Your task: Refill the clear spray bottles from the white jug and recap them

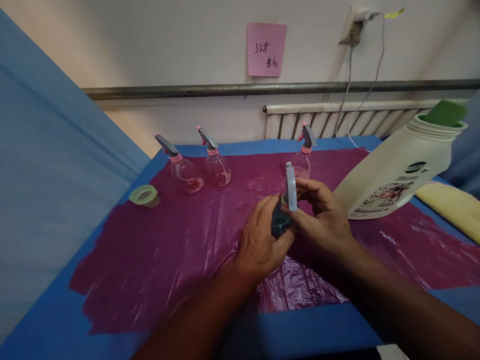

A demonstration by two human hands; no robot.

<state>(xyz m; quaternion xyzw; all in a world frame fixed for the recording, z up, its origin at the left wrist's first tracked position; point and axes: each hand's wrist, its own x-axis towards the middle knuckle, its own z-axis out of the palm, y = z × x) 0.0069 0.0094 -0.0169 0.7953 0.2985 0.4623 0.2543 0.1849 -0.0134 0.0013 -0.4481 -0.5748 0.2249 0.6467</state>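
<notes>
A dark, greenish spray bottle (280, 221) is between my two hands over the middle of the table. My left hand (258, 237) wraps round its body, thumb on the near side. At the top of the bottle, my right hand (326, 217) has its thumb and bent fingers closed about the grey spray head (291, 186). The fingers cover most of the collar, so I cannot see whether it is fully seated. Just behind my right hand stands a clear spray bottle (303, 157) with a pink collar, partly hidden by the fingers.
Two clear spray bottles (186, 175) with a little pinkish liquid stand back left. A greenish cup (144, 196) sits at the left. To the right are a large white jug (397, 175) with a green piece in its mouth and a yellow cloth (452, 205). Purple plastic sheeting (180, 250) covers the blue table.
</notes>
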